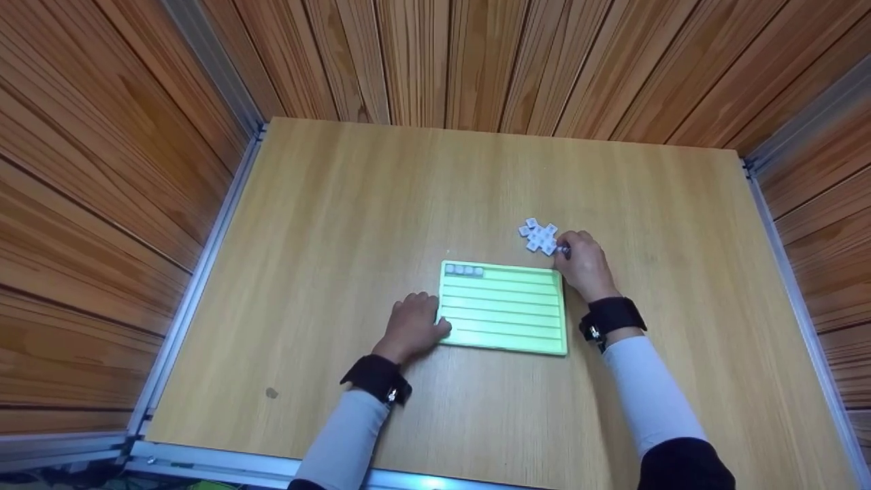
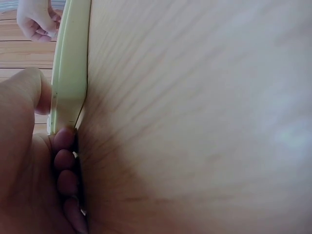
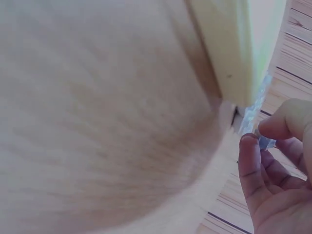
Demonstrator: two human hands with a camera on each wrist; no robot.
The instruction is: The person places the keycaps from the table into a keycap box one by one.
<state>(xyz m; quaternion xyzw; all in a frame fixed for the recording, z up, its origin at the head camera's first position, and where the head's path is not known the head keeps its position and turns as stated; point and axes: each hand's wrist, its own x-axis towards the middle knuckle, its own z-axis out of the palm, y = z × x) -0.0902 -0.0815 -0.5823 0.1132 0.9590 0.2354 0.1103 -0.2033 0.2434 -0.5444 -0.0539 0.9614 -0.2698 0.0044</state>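
A person's right hand [image 1: 586, 267] pinches a small piece [image 3: 264, 141] between thumb and forefinger, just beyond the far right corner of a pale green tray [image 1: 507, 316]. The piece, partly covered by the fingertips and soft in the wrist view, appears to be a tile, though its face cannot be read. The left hand [image 1: 415, 320] grips the tray's left edge, its thumb bent over the rim and its fingers against the outer side, the fingertips low by the tabletop [image 1: 340, 272].

Just beside the right hand's fingertips, a loose cluster of white tiles [image 1: 539, 235] lies on the wood, beyond the tray's far edge and toward its right end. The tray itself lies flat between the two hands, ridges running across it from side to side to form long rows. Four pale cubes [image 1: 460, 270] stand side by side in the farthest row, at its left end.

Black bands [image 1: 616, 314] circle both wrists, above light grey sleeves [image 1: 653, 395]. A dark spot [image 1: 272, 393] marks the wood at the near left, well apart from the tray. Metal rails [image 1: 203, 275] border the tabletop, and wood-grain panels [image 1: 408, 61] rise behind it and at both sides.
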